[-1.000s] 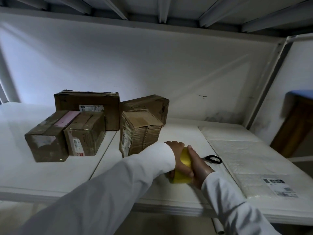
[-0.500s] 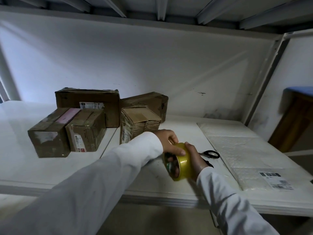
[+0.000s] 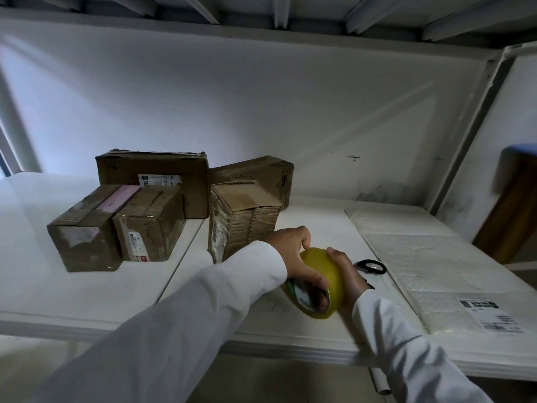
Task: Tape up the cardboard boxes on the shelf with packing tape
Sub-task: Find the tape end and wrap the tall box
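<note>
A yellow roll of packing tape (image 3: 325, 274) is held just above the white shelf (image 3: 87, 289), near its front edge. My left hand (image 3: 296, 257) grips the roll from the left, thumb across its open core. My right hand (image 3: 347, 273) cups its right side, fingers curled over the top. Several brown cardboard boxes stand to the left and behind: a tall narrow box (image 3: 241, 222) closest to my hands, two low boxes (image 3: 116, 228) side by side further left, and two larger ones (image 3: 157, 175) against the back wall.
Black-handled scissors (image 3: 372, 266) lie on the shelf just right of my hands. A white padded mailer (image 3: 430, 263) with a printed label covers the shelf's right part. A slanted shelf post (image 3: 465, 135) rises at the right, and a brown wooden object (image 3: 511, 216) stands beyond it.
Both hands have turned the tape roll so its open core now faces me, and my left thumb has moved across the core. The boxes and scissors have not moved.
</note>
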Motion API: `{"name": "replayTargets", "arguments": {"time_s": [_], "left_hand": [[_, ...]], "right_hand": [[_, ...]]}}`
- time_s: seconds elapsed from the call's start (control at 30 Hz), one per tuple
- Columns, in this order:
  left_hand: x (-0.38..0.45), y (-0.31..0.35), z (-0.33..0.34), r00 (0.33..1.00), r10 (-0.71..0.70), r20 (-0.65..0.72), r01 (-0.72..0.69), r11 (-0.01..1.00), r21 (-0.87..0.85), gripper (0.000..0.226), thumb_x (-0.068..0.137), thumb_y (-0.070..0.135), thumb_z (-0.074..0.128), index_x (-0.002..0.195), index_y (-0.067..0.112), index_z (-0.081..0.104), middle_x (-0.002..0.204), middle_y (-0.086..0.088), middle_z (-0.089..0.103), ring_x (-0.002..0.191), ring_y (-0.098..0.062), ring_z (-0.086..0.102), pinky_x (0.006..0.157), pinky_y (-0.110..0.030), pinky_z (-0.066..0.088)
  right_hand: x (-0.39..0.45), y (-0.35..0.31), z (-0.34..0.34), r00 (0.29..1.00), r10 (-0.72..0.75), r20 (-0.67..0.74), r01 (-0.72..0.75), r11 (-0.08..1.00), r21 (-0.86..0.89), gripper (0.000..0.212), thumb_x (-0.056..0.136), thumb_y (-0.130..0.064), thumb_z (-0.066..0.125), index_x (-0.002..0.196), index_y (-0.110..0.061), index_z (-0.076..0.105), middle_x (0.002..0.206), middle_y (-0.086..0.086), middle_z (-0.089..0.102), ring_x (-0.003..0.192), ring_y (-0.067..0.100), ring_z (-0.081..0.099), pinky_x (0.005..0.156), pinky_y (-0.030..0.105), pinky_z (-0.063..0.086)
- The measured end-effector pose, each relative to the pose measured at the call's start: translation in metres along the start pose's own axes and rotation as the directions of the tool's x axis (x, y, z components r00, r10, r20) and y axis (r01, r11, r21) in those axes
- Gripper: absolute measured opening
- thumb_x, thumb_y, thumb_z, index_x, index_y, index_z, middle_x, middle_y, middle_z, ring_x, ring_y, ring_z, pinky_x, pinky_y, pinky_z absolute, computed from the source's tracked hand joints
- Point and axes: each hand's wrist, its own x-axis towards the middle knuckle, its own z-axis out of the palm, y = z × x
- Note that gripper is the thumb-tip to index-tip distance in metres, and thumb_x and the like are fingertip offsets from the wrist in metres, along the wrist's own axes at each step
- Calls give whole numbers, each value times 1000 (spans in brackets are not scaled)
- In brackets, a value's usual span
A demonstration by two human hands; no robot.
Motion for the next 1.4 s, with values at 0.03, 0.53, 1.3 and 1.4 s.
{"name": "replayTargets", "arguments": {"time_s": [0.03, 0.53, 1.3, 1.4], "left_hand": [[1, -1, 3, 999, 7, -32, -8, 1000, -13, 60, 63, 57, 79, 96, 26, 39, 82, 8, 44, 80, -13, 44, 62, -24, 39], [44, -24, 61, 886, -98, -454, -148, 867, -475, 32, 79, 42, 71, 95, 22, 52, 94, 4, 53, 86, -11, 50, 73, -20, 41], [125, -71, 50, 714, -337, -614, -150, 783, -604, 33, 95, 39, 35, 68, 21, 45, 70, -1, 47, 76, -20, 52, 64, -30, 40], [121, -68, 48, 694, -378, -612, -126, 774, -621, 38, 98, 32, 41, 63, 18, 41, 63, 2, 43, 63, -11, 44, 53, -21, 32]], "right_hand": [[2, 0, -2, 1000, 2, 2, -2, 1000, -6, 47, 88, -48, 49, 105, -6, 61, 101, 28, 66, 93, 40, 63, 87, 46, 50], [23, -22, -8, 991, -91, -96, 99, 992, 78, 40, 82, -48, 56, 81, -9, 64, 71, 14, 60, 55, 24, 54, 60, 30, 47], [117, -48, 31, 908, -414, -65, 410, 910, -64, 32, 93, -33, 51, 85, -2, 46, 80, 16, 42, 68, 28, 45, 65, 34, 41], [119, -47, 28, 878, -466, -105, 455, 883, -114, 54, 95, -30, 49, 112, 21, 45, 87, 14, 45, 76, 26, 47, 62, 28, 41]]}}
